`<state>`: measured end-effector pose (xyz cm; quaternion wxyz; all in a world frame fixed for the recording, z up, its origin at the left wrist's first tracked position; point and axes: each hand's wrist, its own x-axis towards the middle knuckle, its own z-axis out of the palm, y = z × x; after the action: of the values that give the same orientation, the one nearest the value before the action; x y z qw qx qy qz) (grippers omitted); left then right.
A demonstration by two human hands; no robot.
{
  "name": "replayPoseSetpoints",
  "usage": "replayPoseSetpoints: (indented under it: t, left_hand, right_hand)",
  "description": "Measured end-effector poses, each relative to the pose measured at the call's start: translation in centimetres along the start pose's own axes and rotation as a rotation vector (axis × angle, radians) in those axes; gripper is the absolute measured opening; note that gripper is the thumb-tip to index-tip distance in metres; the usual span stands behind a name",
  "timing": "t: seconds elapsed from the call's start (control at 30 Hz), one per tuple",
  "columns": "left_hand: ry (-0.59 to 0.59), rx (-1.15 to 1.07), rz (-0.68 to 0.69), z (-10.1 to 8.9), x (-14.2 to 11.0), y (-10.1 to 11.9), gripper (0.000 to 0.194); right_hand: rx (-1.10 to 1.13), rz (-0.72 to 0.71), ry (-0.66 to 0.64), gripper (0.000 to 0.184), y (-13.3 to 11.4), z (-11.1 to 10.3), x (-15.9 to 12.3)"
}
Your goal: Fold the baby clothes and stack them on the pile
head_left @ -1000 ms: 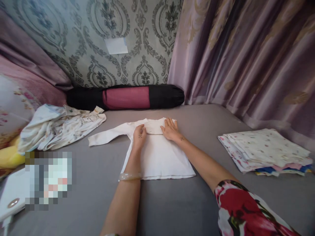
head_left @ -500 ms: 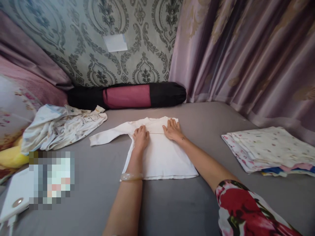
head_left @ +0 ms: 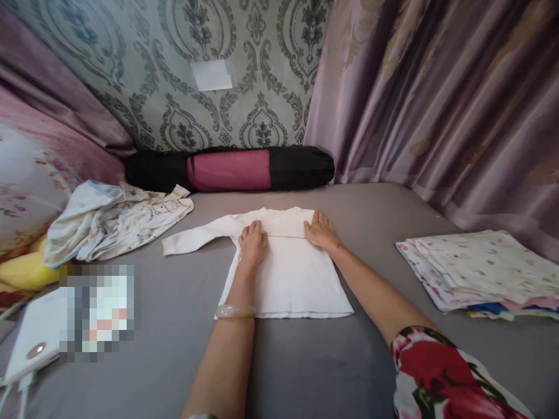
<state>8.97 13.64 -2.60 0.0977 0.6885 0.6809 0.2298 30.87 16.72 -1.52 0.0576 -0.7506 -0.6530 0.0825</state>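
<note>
A small white long-sleeved shirt [head_left: 292, 279] lies flat on the grey bed sheet, its neckline away from me. One sleeve [head_left: 196, 235] stretches out to the left; the other is folded across the chest. My left hand [head_left: 253, 244] rests on the upper left of the shirt, fingers extended over the cloth. At the upper right edge, near the shoulder fold, my right hand [head_left: 321, 230] lies flat with its fingers stretched out. Neither hand grips anything.
Folded printed clothes [head_left: 480, 267] are stacked at the right. A crumpled printed garment [head_left: 117, 218] lies at the left, above a white device with cables [head_left: 39, 334] and a blurred-out object. A black and pink roll [head_left: 229, 170] lies along the patterned wall.
My right hand has slid a little to the right, out to the shirt's shoulder edge. My left hand stays at about the same place on the cloth. The view has shifted slightly.
</note>
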Motion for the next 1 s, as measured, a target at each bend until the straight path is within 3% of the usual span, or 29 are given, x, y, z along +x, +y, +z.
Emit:
replayPoseSetpoints:
  t: [0.17,0.3,0.37,0.47,0.63,1.0]
  left_hand:
    - [-0.012,-0.001,0.007,-0.1,0.0,0.0,0.052]
    - [-0.008,-0.002,0.012,0.0,0.1,0.0,0.051]
    - [-0.007,0.002,0.013,0.0,0.1,0.1,0.05]
    - [-0.007,0.01,0.013,-0.1,0.1,0.1,0.05]
    - [-0.014,0.013,0.015,-0.1,0.1,0.2,0.049]
    - [-0.03,-0.008,-0.081,-0.8,0.5,0.2,0.046]
  right_hand:
    - [-0.058,0.016,0.022,0.069,-0.3,-0.5,0.2]
    - [-0.105,-0.178,0.094,0.062,-1.4,-1.0,-0.6]
    - [-0.07,-0.276,0.029,0.062,-2.0,-0.9,-1.3]
    - [-0.029,-0.297,-0.077,0.066,-2.9,-0.4,-2.0]
    - [-0.022,-0.289,-0.08,0.068,-4.6,0.3,-2.4]
    - [-0.002,-0.416,-0.097,0.063,-10.3,1.3,-2.6]
